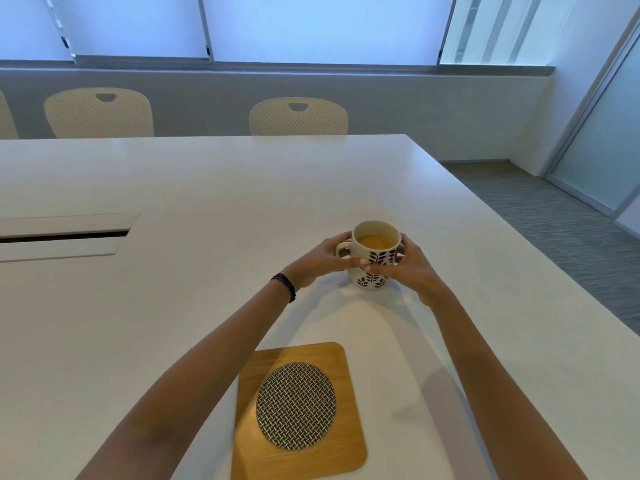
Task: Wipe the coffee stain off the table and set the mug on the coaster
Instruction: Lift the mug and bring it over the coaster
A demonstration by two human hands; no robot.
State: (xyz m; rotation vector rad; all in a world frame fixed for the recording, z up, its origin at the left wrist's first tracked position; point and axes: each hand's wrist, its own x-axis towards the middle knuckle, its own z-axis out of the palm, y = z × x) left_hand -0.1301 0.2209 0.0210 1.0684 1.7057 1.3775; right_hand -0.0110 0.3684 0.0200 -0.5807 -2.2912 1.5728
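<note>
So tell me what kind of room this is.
Most likely an office meeting room: a large white table with a cable hatch set into it, matching perforated chairs along the far side, and a glass partition on the right.

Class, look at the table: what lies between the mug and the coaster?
Only bare white table, as the head view shows. The mug stands farther away; the coaster lies nearer the person.

white table [242, 188] with cable slot [65, 233] | two cream perforated chairs [298, 116] behind | blinds-covered windows [311, 26], bluish daylight | grey carpet [554, 216] | frosted glass partition [599, 147] right
</note>
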